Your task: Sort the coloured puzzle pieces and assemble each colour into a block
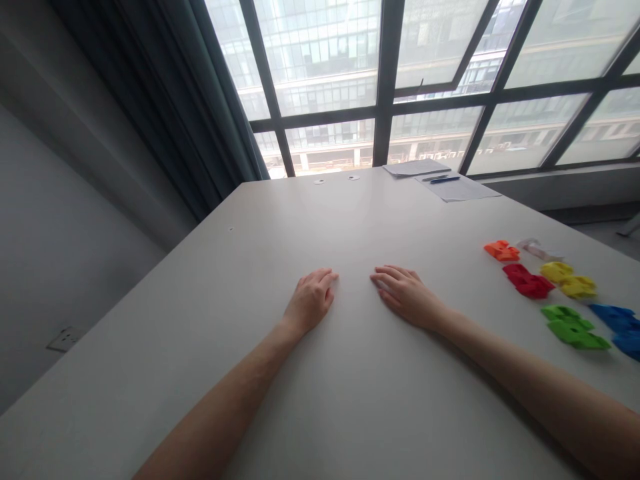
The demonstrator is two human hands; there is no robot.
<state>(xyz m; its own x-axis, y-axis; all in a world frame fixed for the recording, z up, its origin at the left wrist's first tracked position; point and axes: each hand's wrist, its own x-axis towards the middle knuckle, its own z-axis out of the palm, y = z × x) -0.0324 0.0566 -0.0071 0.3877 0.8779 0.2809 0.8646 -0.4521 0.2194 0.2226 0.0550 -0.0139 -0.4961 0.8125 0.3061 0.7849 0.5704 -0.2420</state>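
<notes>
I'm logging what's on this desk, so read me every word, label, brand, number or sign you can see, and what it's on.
No text can be read anywhere.
Papers: any print is too small and blurred to read.
Pen: too small to make out any marking.
Coloured pieces: no lettering visible.
Socket: no marking readable.

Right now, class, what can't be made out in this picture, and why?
All in the head view:
- Blue pieces: cut off by the right edge.
- Palms of the left hand and right hand: hidden by the hands' own backs.
- Any writing on the papers: too small.
- Clear item: too blurred to identify.
</notes>
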